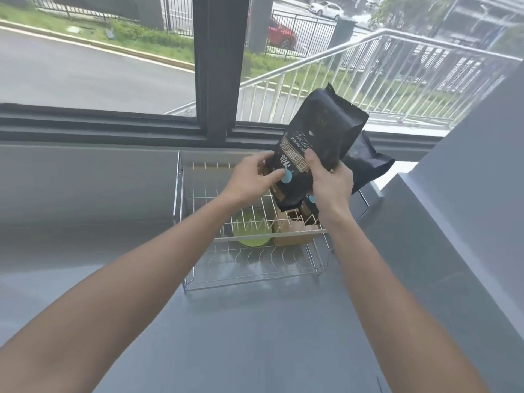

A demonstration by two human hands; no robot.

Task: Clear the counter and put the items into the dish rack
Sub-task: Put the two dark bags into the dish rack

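Here both hands, left hand (249,177) and right hand (330,180), have fingers clamped on the black coffee bag (317,143), steadying it above the dish rack (181,194).

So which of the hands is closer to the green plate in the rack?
Left. The left hand is above the green plate, slightly behind it. The right hand is above the brown box to the plate's right. Both grip the black bag.

The rack's (198,285) left and near sections lie open; a green cup (251,235), brown box (295,236) and black bags (320,143) crowd its right side; the desk (255,336) in front is bare
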